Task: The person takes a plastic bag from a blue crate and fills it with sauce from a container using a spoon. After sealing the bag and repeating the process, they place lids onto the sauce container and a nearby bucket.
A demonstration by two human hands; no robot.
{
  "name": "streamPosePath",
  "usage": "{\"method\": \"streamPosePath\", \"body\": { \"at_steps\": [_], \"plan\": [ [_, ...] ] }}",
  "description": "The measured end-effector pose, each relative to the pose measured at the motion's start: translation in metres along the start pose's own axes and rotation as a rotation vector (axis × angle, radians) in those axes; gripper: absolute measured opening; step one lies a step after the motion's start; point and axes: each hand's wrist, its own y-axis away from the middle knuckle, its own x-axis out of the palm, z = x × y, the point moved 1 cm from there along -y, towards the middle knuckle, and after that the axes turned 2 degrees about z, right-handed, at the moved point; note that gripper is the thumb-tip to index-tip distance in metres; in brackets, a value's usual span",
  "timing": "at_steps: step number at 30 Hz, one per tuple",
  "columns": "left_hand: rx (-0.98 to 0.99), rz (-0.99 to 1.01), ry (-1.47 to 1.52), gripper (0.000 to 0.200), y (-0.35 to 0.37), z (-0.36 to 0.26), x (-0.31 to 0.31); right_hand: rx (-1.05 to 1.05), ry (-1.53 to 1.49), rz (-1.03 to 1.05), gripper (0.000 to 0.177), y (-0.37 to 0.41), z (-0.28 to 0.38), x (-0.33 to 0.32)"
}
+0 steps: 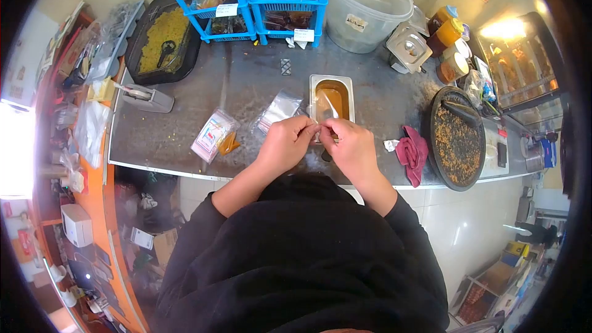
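Observation:
My left hand [288, 142] and my right hand [350, 143] meet at the fingertips over the near edge of a steel container [353, 102] of brown-orange sauce [336, 89]. Both hands are closed in a pinch on what looks like the top of a small plastic bag, mostly hidden by my fingers. Something pale, perhaps a utensil handle, shows in the sauce. Left of my hands lies a stack of clear plastic bags [279, 110]. Farther left, a small filled orange sauce bag [229, 143] rests against a printed plastic packet [213, 134].
A tape dispenser [147, 97] and a black tray [190, 55] of yellow food stand left. Blue racks [290, 9] and a clear bucket [364, 18] line the back. At right are a red cloth [411, 155] and a round black tray [436, 142] of brown crumbs.

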Motion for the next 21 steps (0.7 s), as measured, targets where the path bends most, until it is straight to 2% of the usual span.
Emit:
{"method": "streamPosePath", "body": {
  "at_steps": [1,4,8,10,12,13,16,19,21],
  "plan": [
    [-0.017,-0.005,0.040,0.014,0.001,-0.002,0.000,-0.005,0.014,-0.007,0.016,0.001,0.000,0.000],
    [-0.031,-0.026,0.144,0.015,0.001,-0.004,0.001,0.091,-0.226,0.046,0.015,-0.002,0.001,-0.003],
    [0.016,0.006,0.147,0.016,0.000,-0.009,-0.002,0.147,-0.265,0.103,0.014,-0.002,-0.004,-0.008],
    [0.080,0.016,0.044,0.015,-0.002,-0.009,-0.006,0.172,-0.279,0.087,0.012,-0.002,-0.006,-0.007],
    [0.190,-0.008,-0.116,0.016,-0.004,-0.003,-0.006,0.107,-0.131,-0.052,0.011,-0.003,-0.004,-0.005],
    [0.182,-0.012,-0.093,0.016,-0.003,-0.003,-0.005,0.075,-0.058,-0.124,0.010,-0.003,-0.003,-0.004],
    [0.137,0.011,-0.066,0.020,-0.004,-0.009,-0.008,0.046,-0.075,-0.131,0.009,-0.008,-0.004,-0.006],
    [0.065,0.089,-0.165,0.025,-0.013,-0.010,-0.034,-0.305,0.185,0.195,0.007,-0.007,0.006,-0.022],
    [0.094,0.093,-0.287,0.029,-0.020,-0.008,-0.042,-0.314,0.120,0.290,0.007,-0.007,0.013,-0.027]
  ]
}}
